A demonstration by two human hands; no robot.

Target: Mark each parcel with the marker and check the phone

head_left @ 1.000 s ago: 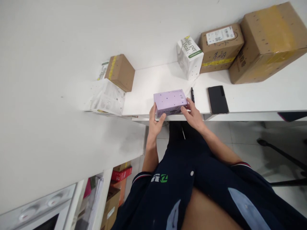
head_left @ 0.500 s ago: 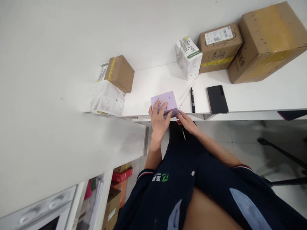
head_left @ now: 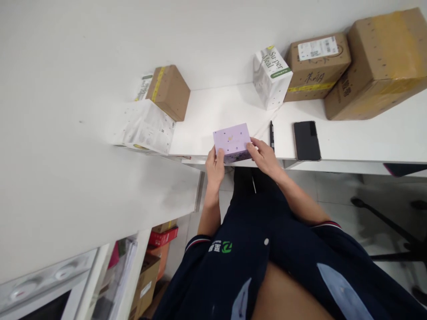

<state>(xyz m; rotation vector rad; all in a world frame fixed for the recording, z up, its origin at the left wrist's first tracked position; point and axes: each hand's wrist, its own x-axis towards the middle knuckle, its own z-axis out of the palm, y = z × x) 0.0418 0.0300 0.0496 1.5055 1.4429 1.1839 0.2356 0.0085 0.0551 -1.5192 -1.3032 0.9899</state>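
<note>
A small lilac box (head_left: 232, 138) with tiny dark dots on its top and a dark patterned front side is at the front edge of the white desk. My left hand (head_left: 215, 166) grips its left front corner, thumb on the top face. On the opposite side, my right hand (head_left: 264, 154) is closed around the right end, its thumb also on top. A black marker pen (head_left: 271, 135) lies just beyond my right hand, and a dark phone (head_left: 306, 141) rests flat farther right.
Along the back of the desk (head_left: 227, 100) stand a white carton (head_left: 272, 78), a taped brown box (head_left: 317, 66) and a larger brown box (head_left: 376, 66). At the left are another brown box (head_left: 171, 93) and a white package (head_left: 148, 126). Chair legs (head_left: 383, 222) show at right.
My left hand has slid from the top of the box to its left corner. My right hand has risen from the lower front onto the right end. The view has shifted slightly.
</note>
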